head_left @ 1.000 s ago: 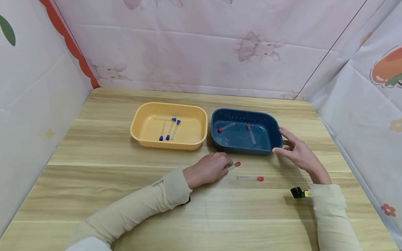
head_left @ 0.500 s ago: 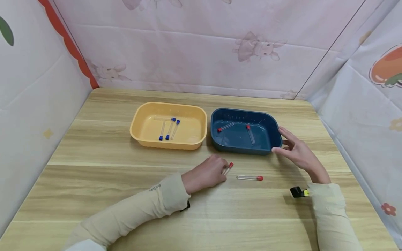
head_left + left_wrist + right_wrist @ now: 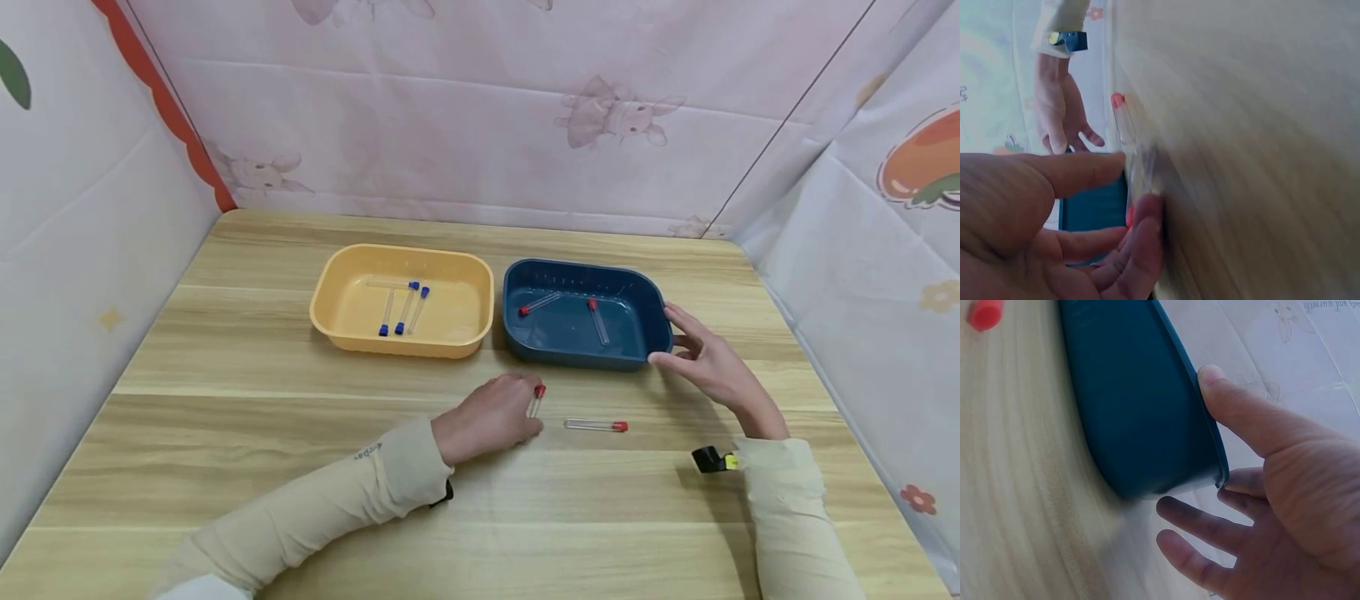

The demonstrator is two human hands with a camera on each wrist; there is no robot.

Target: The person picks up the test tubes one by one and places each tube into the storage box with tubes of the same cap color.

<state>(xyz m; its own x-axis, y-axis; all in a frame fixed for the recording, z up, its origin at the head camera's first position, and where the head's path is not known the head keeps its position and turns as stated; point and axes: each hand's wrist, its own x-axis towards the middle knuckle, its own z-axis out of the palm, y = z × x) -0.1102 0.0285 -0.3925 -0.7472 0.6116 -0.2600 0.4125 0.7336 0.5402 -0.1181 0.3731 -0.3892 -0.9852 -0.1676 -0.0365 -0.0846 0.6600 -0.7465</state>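
Observation:
My left hand [image 3: 487, 421] is low over the table, its thumb and fingers curled round a clear test tube [image 3: 535, 406] with a red cap. The tube's cap points toward the bins; in the left wrist view the red cap [image 3: 1130, 216] shows by the fingertips. A second red-capped test tube [image 3: 592, 425] lies on the table just to the right. My right hand [image 3: 708, 367] holds the right end of a dark blue plastic bin [image 3: 577, 359], thumb on the rim and index finger at the side, other fingers spread. Two red-capped tubes [image 3: 600, 323] lie inside it.
A yellow plastic bin [image 3: 405, 343] stands left of the blue one, with several blue-capped test tubes [image 3: 420, 310] lying in it. Printed cloth walls [image 3: 450, 133] rise at the back and both sides of the wooden table [image 3: 570, 533].
The tube at my left hand has turned from slanting right to pointing nearly straight away. The left hand has shifted slightly left and nearer. My right hand stays at the blue bin.

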